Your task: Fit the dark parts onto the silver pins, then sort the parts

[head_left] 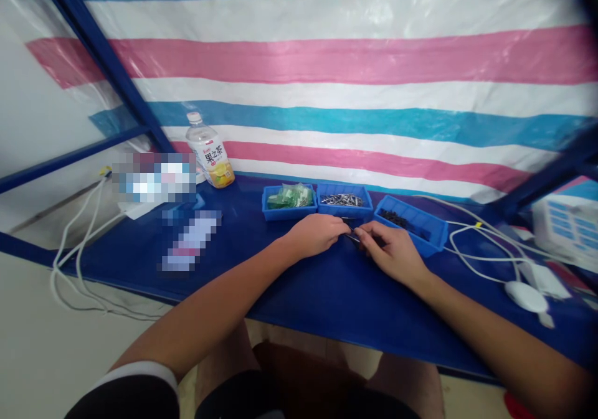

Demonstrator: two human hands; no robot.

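Observation:
My left hand [317,233] and my right hand [393,248] meet over the blue tabletop, just in front of three small blue bins. Both are closed, fingertips pinching a thin dark stick-like piece [352,238] with a metallic glint; its exact kind is too small to make out. Behind my left hand is a bin [290,215] of green-tinted clear plastic packets [292,196]. The middle bin [344,210] holds many slim silver metal pieces [342,200]. Beyond my right hand, an angled bin [427,227] contains small black parts [395,218].
A drink bottle [212,157] stands at the back left, near blurred-out items [191,241]. White cables [467,260] and a round white device [526,297] lie on the right. Blue metal posts [107,64] and a striped plastic sheet [327,61] enclose the table [299,301].

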